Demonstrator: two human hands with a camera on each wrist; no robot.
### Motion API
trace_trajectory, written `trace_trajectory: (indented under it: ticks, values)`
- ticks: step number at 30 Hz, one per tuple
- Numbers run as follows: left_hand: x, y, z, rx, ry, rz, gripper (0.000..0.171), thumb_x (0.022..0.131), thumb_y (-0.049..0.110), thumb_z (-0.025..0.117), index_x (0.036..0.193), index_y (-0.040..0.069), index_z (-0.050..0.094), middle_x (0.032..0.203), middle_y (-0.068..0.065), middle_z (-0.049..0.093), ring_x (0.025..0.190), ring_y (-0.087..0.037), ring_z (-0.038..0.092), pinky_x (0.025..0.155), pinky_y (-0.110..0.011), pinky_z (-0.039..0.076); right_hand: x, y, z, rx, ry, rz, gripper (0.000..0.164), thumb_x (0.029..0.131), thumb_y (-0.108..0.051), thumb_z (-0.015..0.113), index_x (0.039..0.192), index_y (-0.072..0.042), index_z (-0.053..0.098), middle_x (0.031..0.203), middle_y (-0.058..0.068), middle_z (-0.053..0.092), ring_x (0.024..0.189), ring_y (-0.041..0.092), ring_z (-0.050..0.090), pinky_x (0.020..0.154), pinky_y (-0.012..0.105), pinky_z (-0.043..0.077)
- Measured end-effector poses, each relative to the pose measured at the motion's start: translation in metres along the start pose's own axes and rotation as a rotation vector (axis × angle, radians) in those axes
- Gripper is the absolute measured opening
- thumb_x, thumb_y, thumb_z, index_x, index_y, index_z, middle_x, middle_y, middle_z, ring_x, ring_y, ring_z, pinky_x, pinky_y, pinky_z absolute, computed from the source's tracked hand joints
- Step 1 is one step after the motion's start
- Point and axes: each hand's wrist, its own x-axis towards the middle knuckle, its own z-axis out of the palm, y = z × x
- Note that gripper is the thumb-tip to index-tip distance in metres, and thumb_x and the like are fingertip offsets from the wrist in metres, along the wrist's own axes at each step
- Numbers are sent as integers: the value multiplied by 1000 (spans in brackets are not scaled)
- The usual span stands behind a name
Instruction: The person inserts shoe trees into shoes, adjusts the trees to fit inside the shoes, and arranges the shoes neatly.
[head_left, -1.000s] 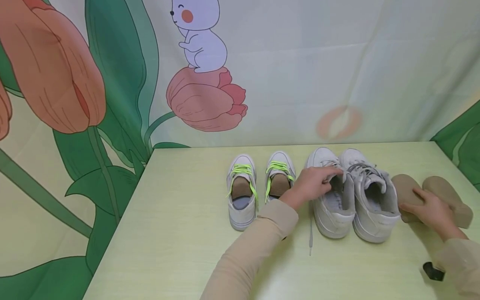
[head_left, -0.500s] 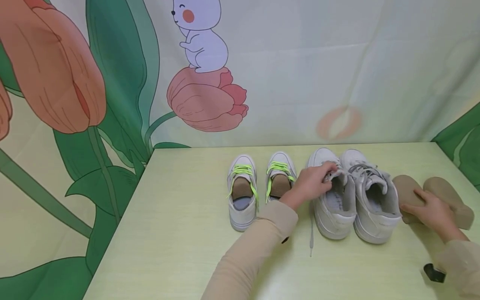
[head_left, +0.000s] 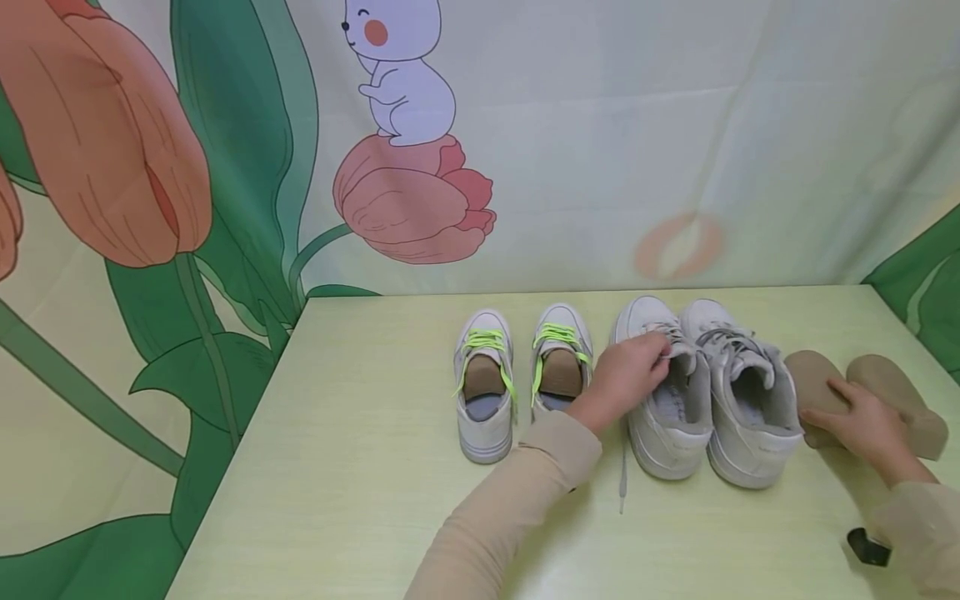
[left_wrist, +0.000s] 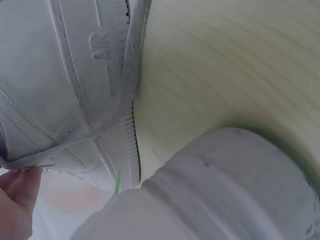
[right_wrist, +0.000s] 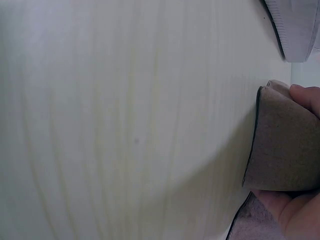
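My left hand [head_left: 628, 373] is at the left of two larger white sneakers [head_left: 667, 433], beside its tongue. In the left wrist view a grey shoelace [left_wrist: 131, 65] runs along that sneaker's side to my fingers [left_wrist: 27, 187], which pinch it. The lace's tip hangs down to the table. My right hand [head_left: 870, 421] grips the left one of two soft tan slippers [head_left: 813, 375]. In the right wrist view its brown suede-like surface [right_wrist: 287, 145] lies between thumb and fingers. The other tan slipper [head_left: 888, 379] stands next to it, partly behind the hand.
Two smaller white sneakers [head_left: 483, 433] with neon-green laces stand left of the larger pair. My left forearm partly covers one of them. The second larger sneaker [head_left: 750, 450] stands beside the first. A printed cloth [head_left: 570, 167] hangs behind the table [head_left: 337, 467].
My left index finger, stretched toward the sneaker's laces a second ago, has drawn back and curled in. The left hand has shifted only slightly. The right hand and the footwear stay in place.
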Motion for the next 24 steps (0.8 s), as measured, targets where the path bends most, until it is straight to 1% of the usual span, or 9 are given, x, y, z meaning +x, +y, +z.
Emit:
trace_trajectory:
  ticks: [3,11,15,20,24]
  values:
    - [0,1,0,38,-6,25,6,89,22,48,88,19,54,78,11,58,64,-3,52,57,-19,43,0,0,0,-3,5,-1,81,83,-44,53,132,12,22,130,40,22,113,59,23,88,68,12]
    - [5,1,-5,104,-80,66,8,92,23,43,92,18,49,71,6,58,59,-11,55,52,-24,43,0,0,0,-1,-3,2,82,83,-45,53,133,12,22,130,40,21,113,59,23,88,68,14]
    - [7,2,-7,140,-93,70,9,92,24,42,94,18,49,66,6,57,55,-12,54,49,-25,42,0,0,0,-1,-8,5,83,83,-47,52,133,11,21,130,40,21,114,59,22,87,68,14]
    - [9,2,-10,177,-125,54,10,92,26,42,97,19,47,61,6,56,51,-12,52,45,-26,39,0,-1,-1,-4,-12,7,83,83,-47,52,133,11,21,131,40,21,114,59,23,87,68,15]
    - [9,1,-9,164,-140,39,10,93,27,41,98,19,46,60,6,55,51,-11,51,45,-25,39,0,-2,-1,-8,-12,9,81,84,-45,52,133,11,21,131,40,21,114,59,23,87,67,15]
